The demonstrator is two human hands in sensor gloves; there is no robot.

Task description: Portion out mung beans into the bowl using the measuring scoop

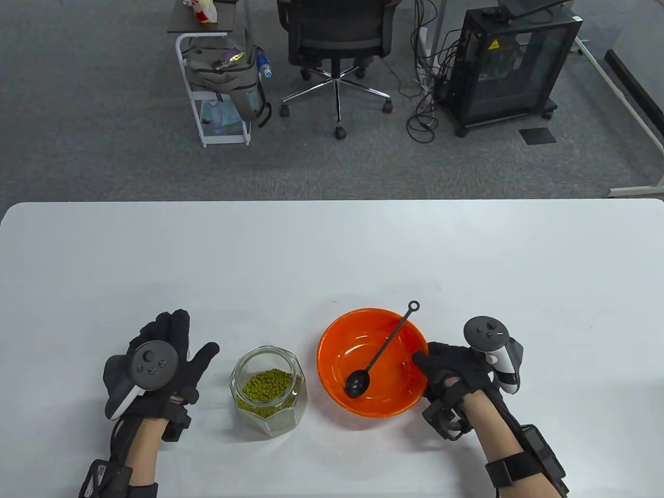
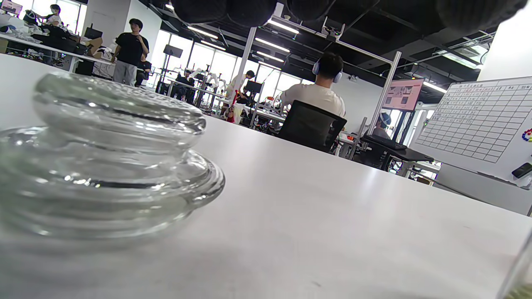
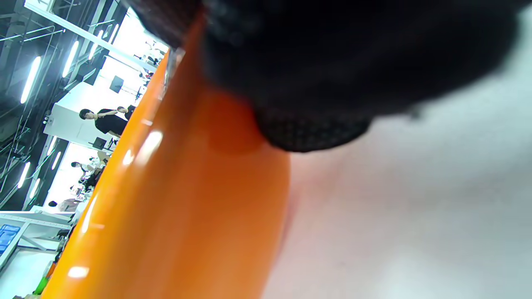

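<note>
1. Right now the right hand [image 1: 450, 369], lower right of the table view, curls its fingers round the rim of the orange bowl [image 1: 337, 373].
2. Inside the bowl lies the black measuring scoop [image 1: 381, 353], handle leaning over the upper rim.
3. Left of the bowl stands the open glass jar [image 1: 268, 391] of mung beans [image 1: 267, 386].
4. Lower left, the left hand [image 1: 168, 358] lies flat, fingers straight and loosely spread, over a glass lid [image 2: 104, 158].
</note>
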